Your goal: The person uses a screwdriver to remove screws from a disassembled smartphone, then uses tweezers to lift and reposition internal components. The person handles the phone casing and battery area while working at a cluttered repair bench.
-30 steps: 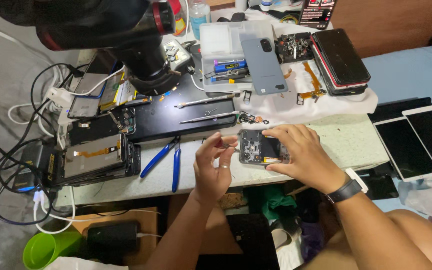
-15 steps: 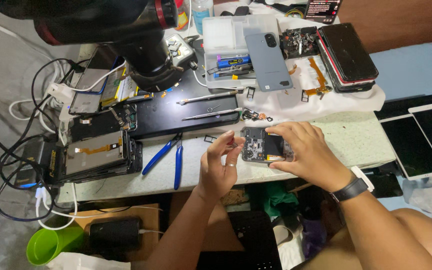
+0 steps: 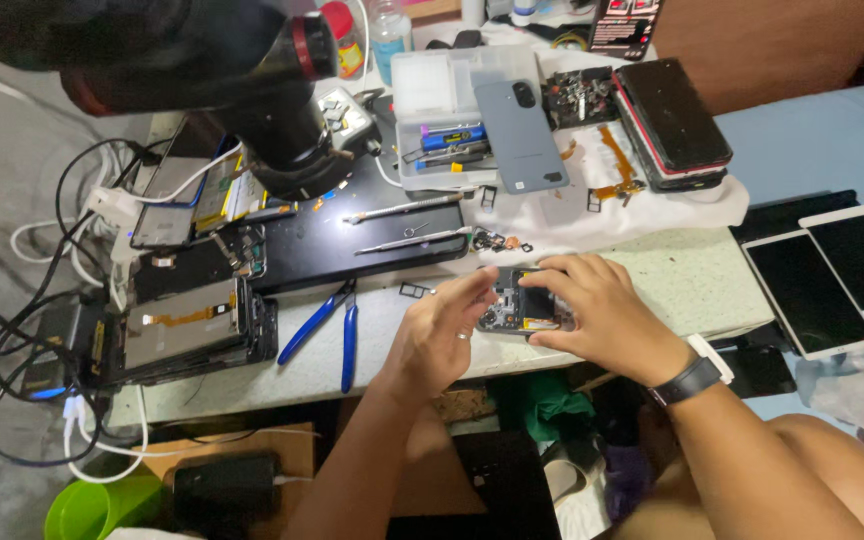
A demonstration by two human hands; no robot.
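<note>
An opened phone [image 3: 524,303] with its inner boards showing lies at the near edge of the worktable [image 3: 692,280]. My right hand [image 3: 597,312], with a dark watch on the wrist, grips it from the right, fingers curled over its top edge. My left hand [image 3: 439,335], wearing a ring, touches the phone's left side with thumb and fingertips. Small black parts and screws [image 3: 497,241] lie just beyond the phone.
Blue-handled pliers [image 3: 330,325] lie left of my hands. Two metal tweezers [image 3: 407,225] rest on a black mat. A stack of dismantled phones [image 3: 187,325] sits at left beside cables. A grey back cover [image 3: 520,122] lies on a parts tray; two tablets [image 3: 832,275] lie at right.
The view has shifted slightly. Both hands stay on the opened phone, and my left fingers have moved closer onto its left edge.
</note>
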